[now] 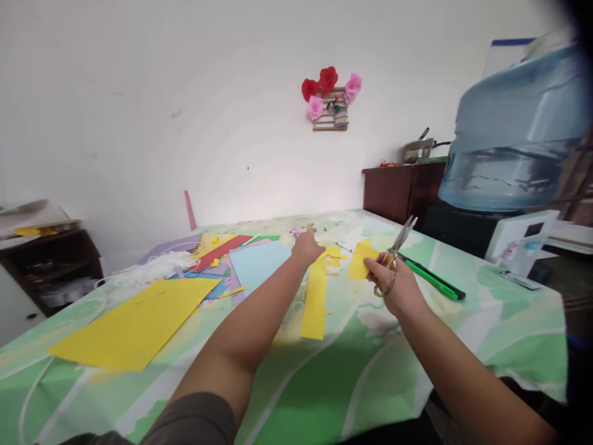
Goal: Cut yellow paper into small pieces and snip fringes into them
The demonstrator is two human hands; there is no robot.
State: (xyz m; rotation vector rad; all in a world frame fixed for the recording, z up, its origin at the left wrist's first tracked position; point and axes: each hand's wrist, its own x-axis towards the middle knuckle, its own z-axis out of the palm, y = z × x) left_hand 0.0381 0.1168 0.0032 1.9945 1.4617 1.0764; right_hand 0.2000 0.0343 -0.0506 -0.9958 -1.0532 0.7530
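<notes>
My right hand is closed round a pair of scissors with gold handles, blades pointing up and away. Between its thumb and fingers it also holds a small piece of yellow paper. My left hand reaches to the far part of the table, thumb apart from the fingers, with nothing visible in it. Its fingertips are near small coloured bits, partly hidden by the hand. A yellow paper strip lies below that hand, with yellow scraps beside it.
A green utility knife lies right of my right hand. Leftward are a large yellow sheet, a light blue sheet, a red strip and white cord. A water bottle stands beyond the table's right edge.
</notes>
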